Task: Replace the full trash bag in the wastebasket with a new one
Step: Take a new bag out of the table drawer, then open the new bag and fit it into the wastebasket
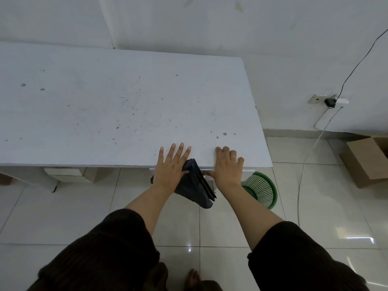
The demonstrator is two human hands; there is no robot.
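Note:
A folded dark grey trash bag (197,183) hangs over the near edge of the white table (117,106). My left hand (171,164) lies on top of it with the fingers spread flat on the tabletop, pinning the bag's upper end under the palm. My right hand (227,164) rests on the table edge just right of the bag, fingers bent, thumb pointing toward the bag, nothing in it. A green mesh wastebasket (262,190) stands on the floor under the table's right corner, partly hidden by the table and my right forearm. No bag shows in it.
A cardboard box (367,160) sits on the tiled floor at the far right. A wall socket with a black plug (329,101) and white cables trailing to the floor is behind the basket. My bare feet (193,278) are at the bottom.

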